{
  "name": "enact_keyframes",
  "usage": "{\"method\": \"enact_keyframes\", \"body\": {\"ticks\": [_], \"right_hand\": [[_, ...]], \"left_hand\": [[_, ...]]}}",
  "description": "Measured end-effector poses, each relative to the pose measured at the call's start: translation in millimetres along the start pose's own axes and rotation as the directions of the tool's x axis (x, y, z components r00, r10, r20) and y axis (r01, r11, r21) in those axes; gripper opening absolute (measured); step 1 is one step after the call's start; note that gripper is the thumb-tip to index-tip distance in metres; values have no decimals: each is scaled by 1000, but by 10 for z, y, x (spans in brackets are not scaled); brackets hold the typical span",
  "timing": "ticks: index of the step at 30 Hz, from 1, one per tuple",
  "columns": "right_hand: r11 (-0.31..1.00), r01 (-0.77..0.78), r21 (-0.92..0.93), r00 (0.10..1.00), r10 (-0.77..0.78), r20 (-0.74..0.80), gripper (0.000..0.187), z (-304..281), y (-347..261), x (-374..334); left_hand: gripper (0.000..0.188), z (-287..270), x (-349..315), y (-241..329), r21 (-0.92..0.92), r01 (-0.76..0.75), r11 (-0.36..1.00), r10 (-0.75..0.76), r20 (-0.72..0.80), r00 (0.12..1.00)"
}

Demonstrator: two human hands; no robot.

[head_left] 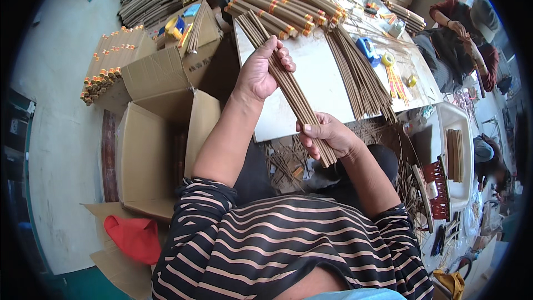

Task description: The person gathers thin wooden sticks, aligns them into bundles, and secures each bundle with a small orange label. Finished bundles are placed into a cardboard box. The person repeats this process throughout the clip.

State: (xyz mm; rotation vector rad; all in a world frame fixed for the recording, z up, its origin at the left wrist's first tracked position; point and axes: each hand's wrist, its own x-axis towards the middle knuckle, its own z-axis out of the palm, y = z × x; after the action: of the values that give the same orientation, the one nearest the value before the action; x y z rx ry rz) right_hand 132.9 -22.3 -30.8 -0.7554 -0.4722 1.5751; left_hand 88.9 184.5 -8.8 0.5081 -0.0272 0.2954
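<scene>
A loose bundle of slim, straight brown sticks (290,91) is held slantwise by both hands, in front of the white-topped desk (325,91), with its lower end reaching past the desk's near edge in this view. The left hand (260,72) has its fingers curled round the upper part; the right hand (333,136) has its fingers closed near the lower end, thumb pressed along the top. No band shows round the held sticks, so the two grips seem to be all that keeps them together.

The likeliest trouble is a slip: if either hand loosens, sticks could fan out, slide lengthwise and leave the ends uneven. Those dropping at the lower end might land on the floor among the scattered broken brown sticks (286,158). Squeezing hard while twisting could snap some, as they look thin and dry.

On the desk, the upper end points toward the thick brown bundles with red and yellow bands (283,11), and a careless swing could knock them. To the right, a sweep of the arm might disturb the fanned pile of loose brown sticks (361,78) or push the blue plastic tape dispenser (368,51) and the round yellow tape roll (388,59) out of place
</scene>
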Motion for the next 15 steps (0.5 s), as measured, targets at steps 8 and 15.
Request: {"method": "enact_keyframes", "body": {"ticks": [8,15], "right_hand": [[982,-99,-163,964,53,-261,23,-16,188,-136],[994,-90,-64,948,66,-312,26,-156,236,-190]], "left_hand": [[17,-220,-328,-486,198,109,974,-61,-235,970],[36,-337,-362,-574,57,143,988,-130,-183,974]]}}
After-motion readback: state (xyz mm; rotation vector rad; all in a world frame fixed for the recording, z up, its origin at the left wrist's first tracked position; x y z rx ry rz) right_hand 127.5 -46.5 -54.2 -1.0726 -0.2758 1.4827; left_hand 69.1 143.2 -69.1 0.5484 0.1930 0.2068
